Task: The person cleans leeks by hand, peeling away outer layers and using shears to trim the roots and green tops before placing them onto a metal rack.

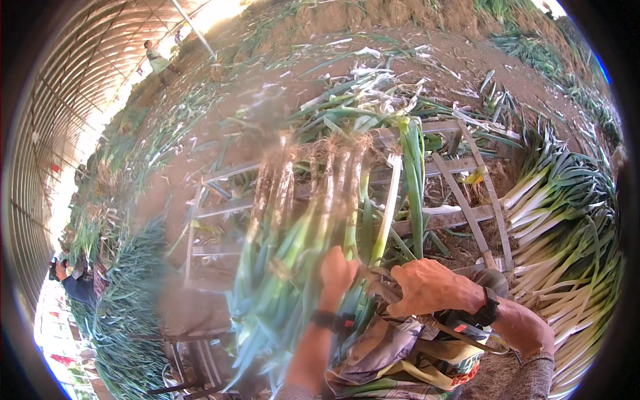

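Left hand (339, 270): closed, near side of the slatted metal rack (463, 210); what it grips is hidden.
Right hand (433, 288): curled by a brownish, fibrous strand (381, 283), nearer than the rack; cannot tell if gripping it.
Soil-coated leeks (328, 190): across the rack, wiry roots away, blue-green leaves nearest.
Pale leeks (560, 293): smooth, slender, heaped right of the rack.
Leek work: apparently stripping outer layers.
Next move: likely calls for a firm, careful pinch.

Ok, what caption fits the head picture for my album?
Left hand and right hand close together by leek-like stalks lying on a slatted rack.
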A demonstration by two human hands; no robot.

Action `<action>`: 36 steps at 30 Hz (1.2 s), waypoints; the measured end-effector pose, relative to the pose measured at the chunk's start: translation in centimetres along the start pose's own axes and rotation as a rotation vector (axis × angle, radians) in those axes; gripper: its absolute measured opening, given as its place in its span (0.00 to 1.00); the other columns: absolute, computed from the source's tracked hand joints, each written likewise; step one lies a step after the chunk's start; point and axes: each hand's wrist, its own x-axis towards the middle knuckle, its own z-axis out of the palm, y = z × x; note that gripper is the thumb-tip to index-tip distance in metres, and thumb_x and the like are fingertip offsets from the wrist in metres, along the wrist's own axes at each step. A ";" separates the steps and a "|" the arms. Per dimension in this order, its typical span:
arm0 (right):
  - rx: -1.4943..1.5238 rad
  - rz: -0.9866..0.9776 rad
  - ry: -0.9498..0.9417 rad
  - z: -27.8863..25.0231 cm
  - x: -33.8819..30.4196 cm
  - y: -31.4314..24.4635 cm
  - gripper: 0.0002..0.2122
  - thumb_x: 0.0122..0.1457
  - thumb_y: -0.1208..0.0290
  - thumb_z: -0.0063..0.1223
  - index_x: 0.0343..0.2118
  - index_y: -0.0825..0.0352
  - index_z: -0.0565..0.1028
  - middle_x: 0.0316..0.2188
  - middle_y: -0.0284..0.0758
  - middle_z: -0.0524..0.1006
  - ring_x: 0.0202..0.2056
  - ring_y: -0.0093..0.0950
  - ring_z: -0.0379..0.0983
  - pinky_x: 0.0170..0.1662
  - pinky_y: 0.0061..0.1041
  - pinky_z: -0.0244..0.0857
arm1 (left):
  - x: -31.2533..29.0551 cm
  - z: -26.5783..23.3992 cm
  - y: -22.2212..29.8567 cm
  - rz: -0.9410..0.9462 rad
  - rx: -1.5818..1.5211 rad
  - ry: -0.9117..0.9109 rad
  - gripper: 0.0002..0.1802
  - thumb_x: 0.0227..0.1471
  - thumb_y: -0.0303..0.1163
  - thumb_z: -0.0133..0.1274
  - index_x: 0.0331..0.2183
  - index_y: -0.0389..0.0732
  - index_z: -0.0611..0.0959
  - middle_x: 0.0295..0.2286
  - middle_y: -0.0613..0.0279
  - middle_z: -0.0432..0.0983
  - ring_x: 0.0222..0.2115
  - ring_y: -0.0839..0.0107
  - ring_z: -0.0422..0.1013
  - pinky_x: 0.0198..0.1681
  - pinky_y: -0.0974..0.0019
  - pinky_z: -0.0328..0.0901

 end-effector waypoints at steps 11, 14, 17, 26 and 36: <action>0.028 0.051 -0.080 -0.8 -0.1 -1.3 0.25 0.47 0.52 0.59 0.32 0.77 0.74 0.23 0.49 0.77 0.28 0.48 0.76 0.35 0.42 0.69 | -0.8 -0.9 -3.1 -0.252 -0.745 -0.294 0.24 0.44 0.47 0.61 0.36 0.36 0.82 0.30 0.45 0.79 0.29 0.48 0.74 0.35 0.51 0.66; 0.041 0.075 -0.093 -0.8 -0.4 -1.2 0.26 0.47 0.52 0.60 0.32 0.77 0.74 0.23 0.49 0.77 0.29 0.49 0.76 0.36 0.41 0.69 | -0.9 -1.0 -0.4 -0.061 -0.256 -0.125 0.21 0.45 0.46 0.59 0.32 0.37 0.82 0.28 0.46 0.79 0.29 0.47 0.74 0.34 0.49 0.65; 0.054 0.009 -0.027 0.1 -0.7 -1.2 0.26 0.47 0.52 0.60 0.32 0.77 0.74 0.23 0.50 0.76 0.29 0.49 0.76 0.37 0.41 0.69 | -1.0 -1.3 1.7 -0.036 -0.055 0.033 0.17 0.46 0.43 0.56 0.28 0.37 0.81 0.27 0.45 0.78 0.29 0.46 0.74 0.33 0.48 0.65; -0.003 0.111 -0.037 -1.1 0.3 -1.7 0.25 0.45 0.53 0.57 0.30 0.77 0.74 0.22 0.51 0.76 0.27 0.48 0.76 0.35 0.41 0.70 | -1.3 -1.5 2.4 -0.079 -0.015 0.025 0.15 0.44 0.38 0.51 0.29 0.34 0.80 0.29 0.43 0.78 0.33 0.44 0.74 0.39 0.48 0.67; -0.030 0.178 0.092 -0.4 1.3 0.5 0.24 0.45 0.53 0.57 0.30 0.77 0.75 0.23 0.52 0.76 0.29 0.48 0.76 0.36 0.41 0.69 | -0.9 -1.2 3.6 -0.114 0.023 -0.033 0.14 0.45 0.38 0.53 0.29 0.36 0.80 0.28 0.47 0.79 0.32 0.49 0.75 0.38 0.49 0.67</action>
